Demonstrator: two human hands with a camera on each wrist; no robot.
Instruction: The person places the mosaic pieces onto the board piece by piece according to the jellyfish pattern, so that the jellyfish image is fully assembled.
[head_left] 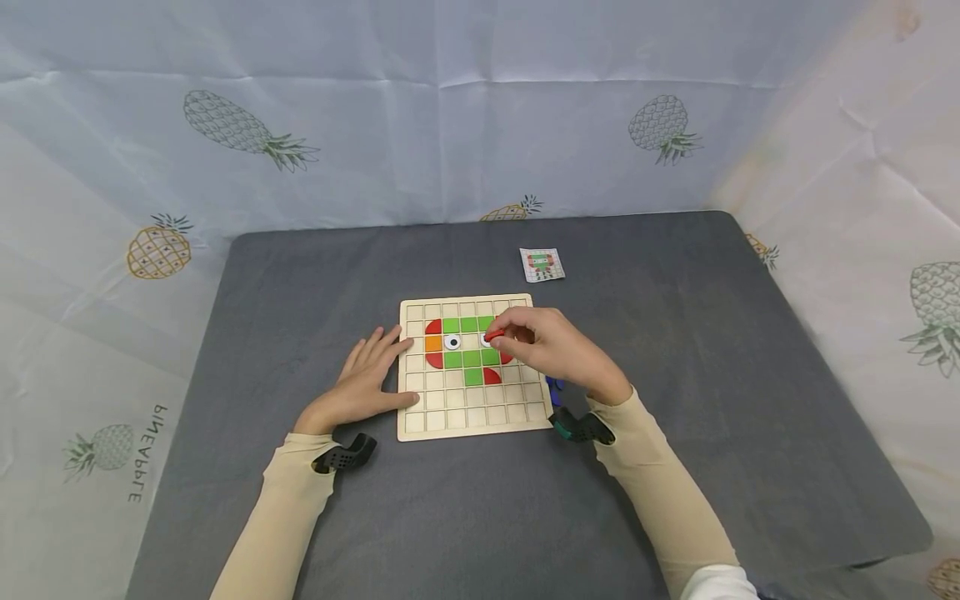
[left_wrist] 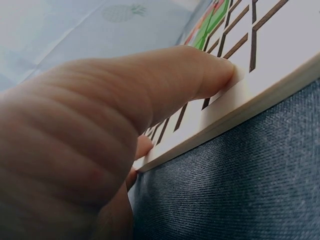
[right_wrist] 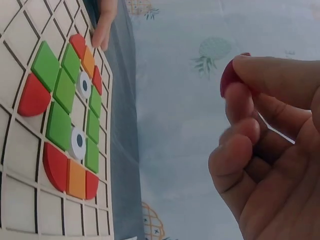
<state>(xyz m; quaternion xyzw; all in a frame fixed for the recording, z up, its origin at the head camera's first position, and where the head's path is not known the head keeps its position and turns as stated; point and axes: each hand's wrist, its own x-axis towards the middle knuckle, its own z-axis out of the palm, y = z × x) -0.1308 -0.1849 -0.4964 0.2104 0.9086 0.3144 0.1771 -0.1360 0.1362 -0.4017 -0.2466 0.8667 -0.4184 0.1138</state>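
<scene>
A pale wooden grid board [head_left: 442, 421] lies on the table, partly filled with green tiles [head_left: 472, 359], red rounded tiles [head_left: 434, 360], an orange tile [head_left: 433, 343] and white eye tiles [head_left: 452, 342]. My left hand [head_left: 365, 379] rests at the board's left edge, fingers spread, the thumb pressing the rim in the left wrist view. Above the board's right half, my right hand [head_left: 551, 340] pinches a small red tile [right_wrist: 230, 79] with a curved edge between thumb and index finger. From the head view this hand hides part of the right-hand tiles.
Beyond the board lies a small picture card [head_left: 542, 265] showing a coloured grid pattern. Several blue pieces [head_left: 555, 390] sit by the board's right edge, partly covered by the right wrist. A dark grey cloth covers the table [head_left: 315, 283]; pineapple-print curtains [head_left: 420, 133] surround it.
</scene>
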